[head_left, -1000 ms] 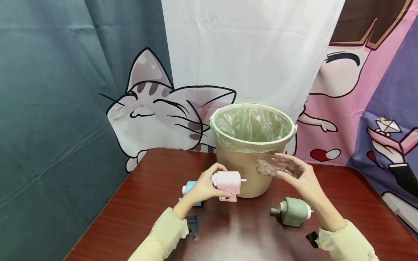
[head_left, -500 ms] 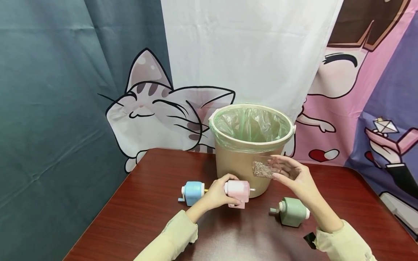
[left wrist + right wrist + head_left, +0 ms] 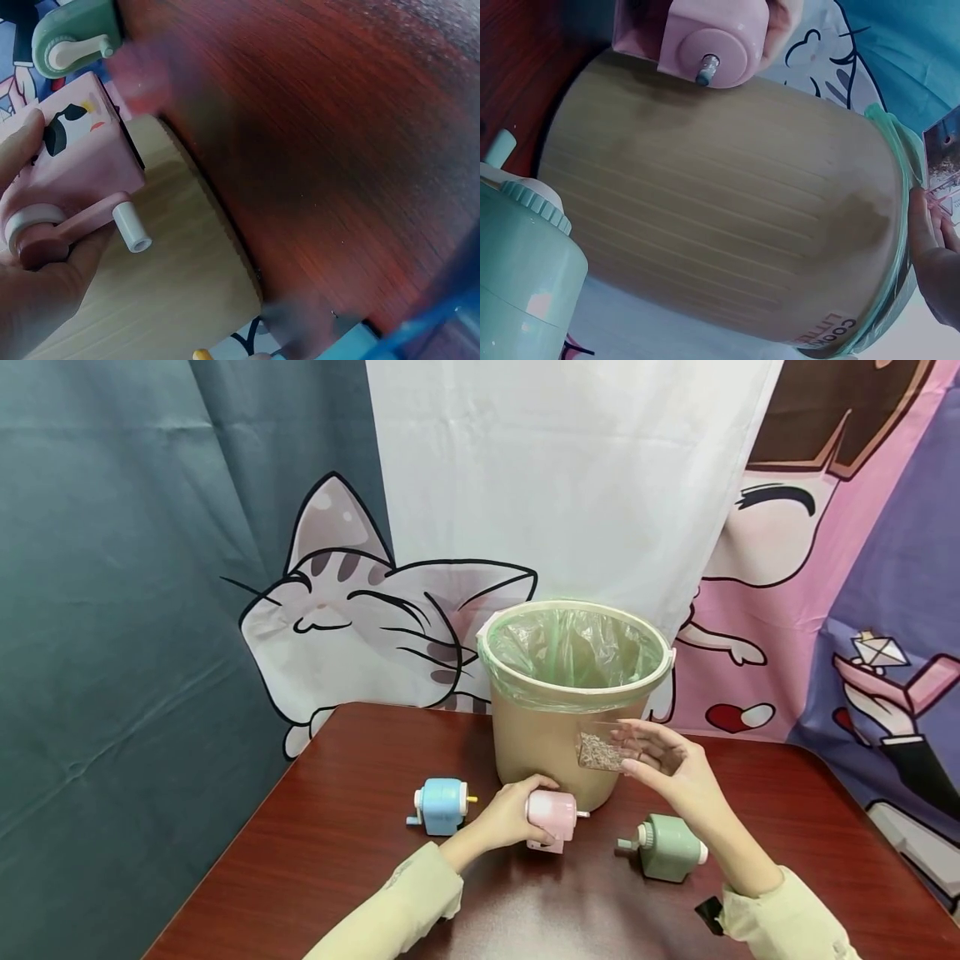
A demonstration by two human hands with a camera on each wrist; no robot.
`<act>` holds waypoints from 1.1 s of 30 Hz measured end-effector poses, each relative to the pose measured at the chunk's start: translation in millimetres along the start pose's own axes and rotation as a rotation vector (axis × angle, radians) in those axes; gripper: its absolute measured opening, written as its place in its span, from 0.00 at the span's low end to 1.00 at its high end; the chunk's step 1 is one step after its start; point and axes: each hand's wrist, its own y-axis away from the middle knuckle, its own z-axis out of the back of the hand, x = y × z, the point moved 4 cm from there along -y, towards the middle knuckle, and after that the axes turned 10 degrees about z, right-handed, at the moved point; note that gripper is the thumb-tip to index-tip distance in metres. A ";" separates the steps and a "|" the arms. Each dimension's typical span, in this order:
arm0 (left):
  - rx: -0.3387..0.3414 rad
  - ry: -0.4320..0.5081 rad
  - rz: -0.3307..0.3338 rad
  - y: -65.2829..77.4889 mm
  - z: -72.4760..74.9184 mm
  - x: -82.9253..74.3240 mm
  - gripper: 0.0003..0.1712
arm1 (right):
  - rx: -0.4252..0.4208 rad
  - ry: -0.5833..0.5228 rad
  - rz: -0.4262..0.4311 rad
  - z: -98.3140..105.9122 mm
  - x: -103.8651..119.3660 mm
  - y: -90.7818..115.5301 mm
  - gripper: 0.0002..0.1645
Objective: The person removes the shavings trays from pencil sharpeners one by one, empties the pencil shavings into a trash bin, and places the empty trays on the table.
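My left hand grips a pink crank pencil sharpener low over the table, in front of the bin. Its crank shows in the left wrist view; whether its base touches the table I cannot tell. In the head view, my right hand pinches a clear shavings drawer by its right end, in front of the bin's side. Pale pencil shavings lie in the drawer. Behind stands a beige trash bin with a green plastic liner over its rim.
A blue pencil sharpener with a yellow tip sticking out of it stands left of my left hand. A green pencil sharpener sits below my right forearm. Both are on the dark red table. A printed curtain hangs behind.
My left hand has lowered the pink sharpener toward the table and moved it right. The blue sharpener is now fully uncovered. The right hand with the drawer has shifted only slightly left.
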 end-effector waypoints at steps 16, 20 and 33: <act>0.014 0.038 0.015 -6.7 -4.5 1.6 0.40 | -0.008 0.022 -0.024 1.3 -1.4 2.6 0.24; 0.011 0.050 0.008 -8.7 -3.0 1.9 0.40 | -0.012 0.029 -0.025 1.7 -1.2 2.8 0.25; 0.030 0.074 0.022 -9.4 -5.9 4.6 0.40 | -0.020 0.028 -0.018 1.6 0.1 3.0 0.24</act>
